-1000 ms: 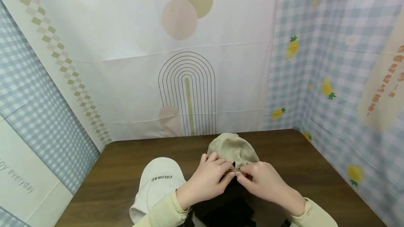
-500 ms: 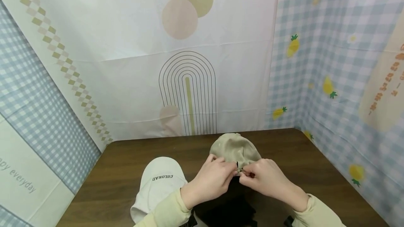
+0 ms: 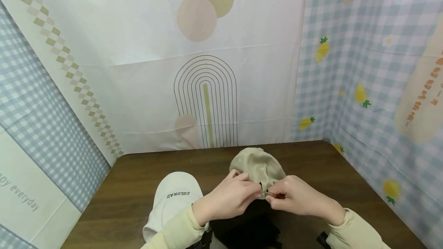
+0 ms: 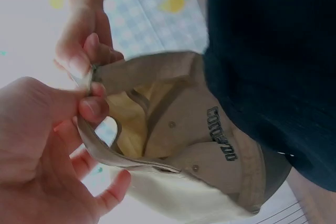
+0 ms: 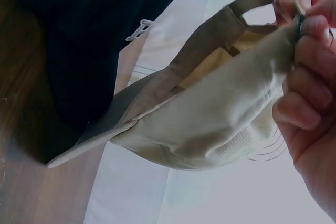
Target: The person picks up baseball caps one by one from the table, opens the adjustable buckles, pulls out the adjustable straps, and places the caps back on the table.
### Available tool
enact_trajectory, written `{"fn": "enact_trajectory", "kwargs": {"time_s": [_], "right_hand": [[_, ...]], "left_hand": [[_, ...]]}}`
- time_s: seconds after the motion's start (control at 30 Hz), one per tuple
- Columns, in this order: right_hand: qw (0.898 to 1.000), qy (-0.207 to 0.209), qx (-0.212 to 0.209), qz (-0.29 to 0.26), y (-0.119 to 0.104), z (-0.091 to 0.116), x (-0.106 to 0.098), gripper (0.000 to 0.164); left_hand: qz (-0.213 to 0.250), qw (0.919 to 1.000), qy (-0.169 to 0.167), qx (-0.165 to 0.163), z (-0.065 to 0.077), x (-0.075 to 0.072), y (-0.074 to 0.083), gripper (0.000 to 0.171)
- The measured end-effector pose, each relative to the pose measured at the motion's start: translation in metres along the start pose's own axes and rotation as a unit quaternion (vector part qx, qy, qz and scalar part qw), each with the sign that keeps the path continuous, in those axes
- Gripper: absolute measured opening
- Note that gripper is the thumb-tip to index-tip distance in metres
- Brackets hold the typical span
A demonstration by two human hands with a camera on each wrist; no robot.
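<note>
**Both hands pinch the back strap of a tan cap**

The head view shows the tan cap (image 3: 257,166) beyond the fingertips, toward the far side of the table (image 3: 145,164), with its rounded crown up and its brim out of sight. The left hand (image 3: 230,196) and the right hand (image 3: 299,199) meet at its near edge. Only this view shows the white cap (image 3: 176,199) with dark lettering, lying near the left forearm, and the pale yellow sleeves (image 3: 183,228) at both arms.

The left wrist view opens up the inside of the tan cap: stitched lettering on the front panel, small round eyelets and a yellowish patch within. Here the left thumb and forefinger grip the strap (image 4: 94,140), the other fingers spread loosely below, while the right hand pinches just beside them.

The right wrist view adds the outside of the crown and the brim (image 5: 79,148), both hidden or barely shown elsewhere. The right fingers are curled, holding the strap end near a small dark piece (image 5: 300,24) too small to make out. A black cloth thing (image 5: 105,35) bears a pale stitched mark, visible only here; whether it touches the brim, I cannot tell.
</note>
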State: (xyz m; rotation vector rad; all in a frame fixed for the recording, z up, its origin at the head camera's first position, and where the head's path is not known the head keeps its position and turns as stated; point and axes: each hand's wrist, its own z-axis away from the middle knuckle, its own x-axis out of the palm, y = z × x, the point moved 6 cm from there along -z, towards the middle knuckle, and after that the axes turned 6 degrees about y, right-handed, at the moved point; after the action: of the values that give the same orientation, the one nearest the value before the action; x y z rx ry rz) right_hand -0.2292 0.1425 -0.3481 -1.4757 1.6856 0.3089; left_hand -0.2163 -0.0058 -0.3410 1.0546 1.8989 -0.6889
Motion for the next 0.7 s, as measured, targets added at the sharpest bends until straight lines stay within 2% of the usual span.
{"fn": "enact_trajectory", "kwargs": {"time_s": [0.13,0.37,0.47,0.7], "right_hand": [[0.999,-0.019,-0.01,-0.045,-0.0001,0.001,-0.0001,0.046],[1.0,0.027,-0.008,0.012,-0.0045,-0.0057,-0.0062,0.047],[0.999,0.031,0.0,0.009,-0.0051,-0.0077,-0.0073,0.047],[0.998,0.016,0.007,-0.061,-0.0023,-0.0033,-0.0047,0.048]], "left_hand": [[0.008,0.9998,0.006,0.014,0.0022,-0.0019,0.0,0.012],[0.02,0.9991,0.029,-0.022,0.0051,-0.007,-0.0032,0.01],[0.03,0.9987,0.027,-0.033,0.005,-0.0079,-0.0052,0.009],[0.057,0.9976,0.032,-0.024,0.0059,-0.01,-0.0063,0.01]]}}
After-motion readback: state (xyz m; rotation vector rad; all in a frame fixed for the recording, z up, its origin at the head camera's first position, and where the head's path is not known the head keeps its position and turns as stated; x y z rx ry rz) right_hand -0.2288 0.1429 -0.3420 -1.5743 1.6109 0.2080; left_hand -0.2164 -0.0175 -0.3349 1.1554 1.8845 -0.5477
